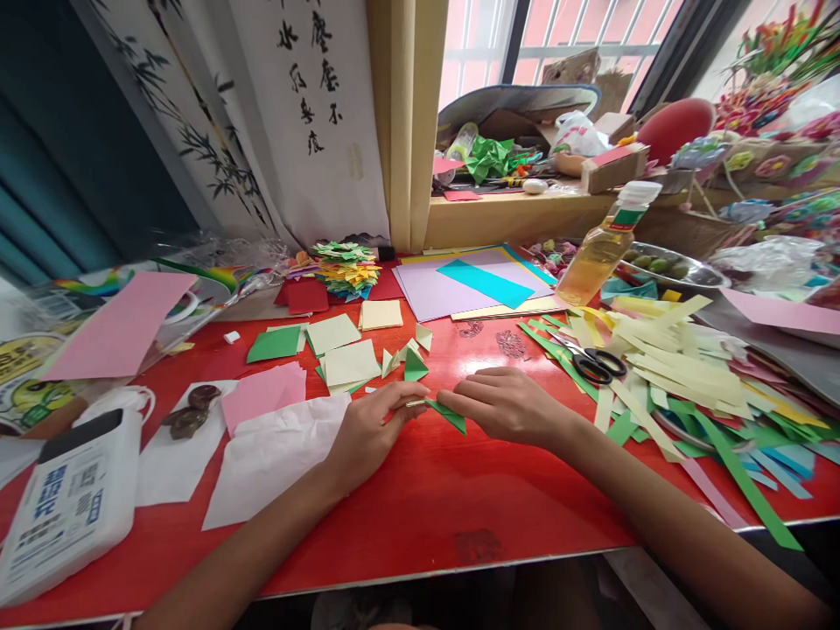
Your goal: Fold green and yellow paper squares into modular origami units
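One white box (69, 516) is sitting far left of the fingers of our left hand (371, 427), on the red table (367, 542) we are working at. A pink sheet (124, 324) is sticking up behind it. Brown objects (197, 407), too unclear for us to name, are resting on white paper (169, 468), left of the fingers. Pink papers (266, 394) and a wrinkled white sheet (276, 451) are lying nearer, the sheet reaching close to the left hand. A green square (272, 344) and pale squares (351, 366) are lying just past those fingers; a stack of folded pieces (346, 276) is standing farther beyond.

Our left thumb and fingers are closing together, clamping a small folded paper (452, 421), green, pale at the pinched end. It is sitting between both hands. Loose folded pieces (416, 365) are lying just beyond the fingertips; a purple sheet (425, 289) and blue strip (486, 283) are lying well beyond. Our right hand (505, 404) is keeping fingers close together, touching the paper's right side; we cannot tell if they are clamping it.

Right of those fingers, scissors (594, 360) are lying near, a bottle (596, 258) is standing beyond, and paper strips (682, 359) are piling up.
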A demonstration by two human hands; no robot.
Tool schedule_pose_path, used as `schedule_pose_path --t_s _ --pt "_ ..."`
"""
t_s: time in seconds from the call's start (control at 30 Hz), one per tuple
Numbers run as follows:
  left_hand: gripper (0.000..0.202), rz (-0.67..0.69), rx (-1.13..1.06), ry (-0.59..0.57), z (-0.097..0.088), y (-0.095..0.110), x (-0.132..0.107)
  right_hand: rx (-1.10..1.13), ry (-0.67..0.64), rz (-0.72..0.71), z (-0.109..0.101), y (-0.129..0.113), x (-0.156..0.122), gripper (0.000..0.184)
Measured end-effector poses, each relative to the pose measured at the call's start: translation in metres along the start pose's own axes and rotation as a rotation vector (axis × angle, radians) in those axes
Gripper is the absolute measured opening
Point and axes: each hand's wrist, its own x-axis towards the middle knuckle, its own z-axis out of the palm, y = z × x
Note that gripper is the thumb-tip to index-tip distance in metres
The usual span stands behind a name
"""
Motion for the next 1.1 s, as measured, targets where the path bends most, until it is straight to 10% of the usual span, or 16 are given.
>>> schedule_pose_path --t_s 1.1 --pt "0.022 0.232 0.143 0.035 0.0009 -0.0047 -0.0002 0.933 -0.115 0.592 -0.0003 -0.0087 0.0078 0.024"
